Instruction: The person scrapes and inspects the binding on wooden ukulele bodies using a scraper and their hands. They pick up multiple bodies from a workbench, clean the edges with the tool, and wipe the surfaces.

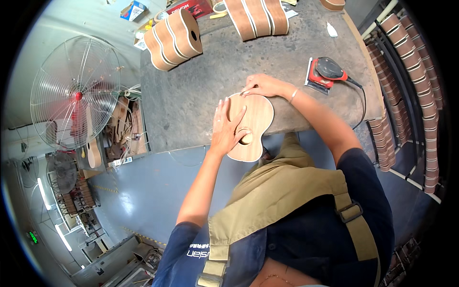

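Note:
A small ukulele body point(258, 117) of pale wood, with a light edge binding and a round sound hole, lies at the table's near edge and juts partly over it. My left hand point(225, 126) rests flat on its left side, fingers spread, with the thumb beside the sound hole. At the body's far edge is my right hand point(262, 86), its fingers bent and pressed together against the rim. Whatever it may pinch there is too small to make out. To the right sits a red and black electric sander point(325, 72) with its cord trailing off the table.
Rows of ukulele bodies stand at the table's far left point(173, 40) and far middle point(256, 18). A white bottle point(332, 29) is at the far right. A large wire-caged fan point(76, 93) stands left of the dark tabletop point(172, 110). Racks of striped wooden pieces point(416, 91) flank the right.

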Action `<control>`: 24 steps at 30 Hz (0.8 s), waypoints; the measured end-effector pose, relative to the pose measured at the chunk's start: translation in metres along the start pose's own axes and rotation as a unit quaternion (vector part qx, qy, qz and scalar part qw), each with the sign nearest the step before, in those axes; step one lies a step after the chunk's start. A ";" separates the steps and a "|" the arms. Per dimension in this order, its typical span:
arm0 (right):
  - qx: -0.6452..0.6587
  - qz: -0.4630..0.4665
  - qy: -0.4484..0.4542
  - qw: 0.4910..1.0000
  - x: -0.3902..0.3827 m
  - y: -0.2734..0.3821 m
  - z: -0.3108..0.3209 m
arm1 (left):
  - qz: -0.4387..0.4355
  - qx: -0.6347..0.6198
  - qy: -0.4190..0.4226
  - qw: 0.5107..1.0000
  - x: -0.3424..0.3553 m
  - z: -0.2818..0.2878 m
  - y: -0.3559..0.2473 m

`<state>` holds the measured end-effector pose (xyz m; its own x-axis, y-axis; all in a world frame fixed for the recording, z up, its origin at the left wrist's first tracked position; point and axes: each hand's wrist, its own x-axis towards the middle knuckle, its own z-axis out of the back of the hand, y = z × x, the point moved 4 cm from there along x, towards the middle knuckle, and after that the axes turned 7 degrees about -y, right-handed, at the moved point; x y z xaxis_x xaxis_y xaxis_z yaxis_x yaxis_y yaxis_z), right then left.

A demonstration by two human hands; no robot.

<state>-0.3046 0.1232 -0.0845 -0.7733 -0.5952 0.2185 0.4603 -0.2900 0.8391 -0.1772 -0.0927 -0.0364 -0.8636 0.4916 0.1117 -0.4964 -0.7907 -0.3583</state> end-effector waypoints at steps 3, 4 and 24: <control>0.028 0.006 0.017 0.999 0.007 -0.003 -0.005 | 0.019 -0.083 0.028 0.996 0.000 -0.011 0.013; 0.044 -0.003 0.016 0.999 0.003 -0.006 -0.006 | 0.027 -0.109 0.028 0.993 -0.001 -0.014 0.013; 0.003 -0.161 -0.513 0.843 -0.157 0.088 -0.116 | 0.009 -0.116 -0.029 0.993 -0.003 -0.025 0.019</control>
<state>-0.0925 0.1039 -0.1028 -0.8296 0.4763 0.2915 0.1539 -0.3069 0.9392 -0.1824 -0.1003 -0.0665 -0.8796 0.4501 0.1543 -0.4524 -0.6908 -0.5641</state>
